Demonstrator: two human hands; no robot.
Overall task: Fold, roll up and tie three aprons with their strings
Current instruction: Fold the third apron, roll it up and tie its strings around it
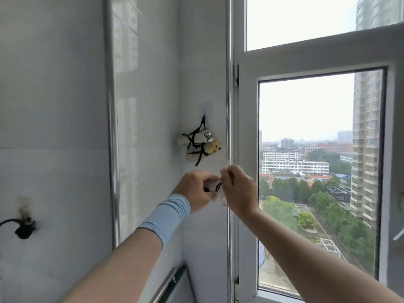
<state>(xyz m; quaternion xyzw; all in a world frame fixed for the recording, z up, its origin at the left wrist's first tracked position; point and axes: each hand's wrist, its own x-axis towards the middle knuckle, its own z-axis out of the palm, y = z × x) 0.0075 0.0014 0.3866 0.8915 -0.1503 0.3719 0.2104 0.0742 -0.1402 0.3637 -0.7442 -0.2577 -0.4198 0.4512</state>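
Note:
Two rolled cream aprons, bound with black strings, hang from a small hook on the white tiled wall beside the window. Below them my left hand grips a third rolled apron, white with black markings. My right hand is closed on the pale string at that roll's right end, touching the left hand. Much of the third roll is hidden by my fingers. A light blue sleeve covers my left wrist.
A window frame stands right of my hands, with a metal pipe running up the corner. A black plug and cable sit on the left wall. A rail lies low in the middle.

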